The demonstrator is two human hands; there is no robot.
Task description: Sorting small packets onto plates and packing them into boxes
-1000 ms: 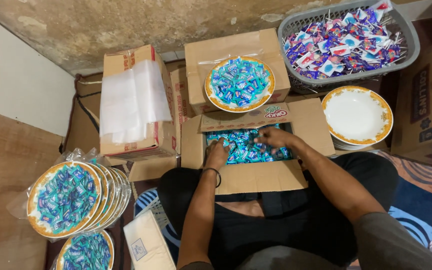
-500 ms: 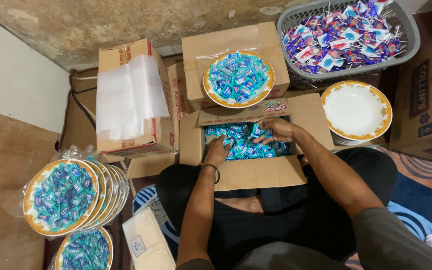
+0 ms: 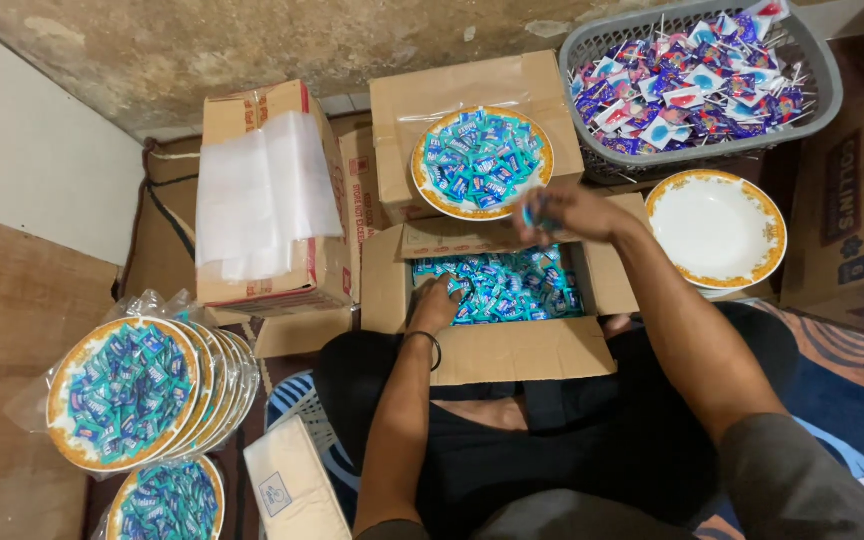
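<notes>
An open cardboard box [image 3: 492,350] in my lap holds several blue wrapped candies [image 3: 512,285]. My left hand [image 3: 436,302] reaches into the box among the candies; I cannot tell whether it grips any. My right hand [image 3: 564,212] is raised above the box's far flap, closed on a few blue candies, next to a gold-rimmed plate of blue candies [image 3: 482,162] that rests on a closed cardboard box [image 3: 432,90].
An empty white gold-rimmed plate [image 3: 717,228] lies to the right. A grey basket [image 3: 602,45] of purple and red wrapped lollipops stands behind it. Left are a box under clear plastic sheets [image 3: 267,195] and stacked wrapped plates of candies [image 3: 127,392].
My right hand has lifted out of the open box with candies and moved up toward the filled plate. My left hand stays in the box.
</notes>
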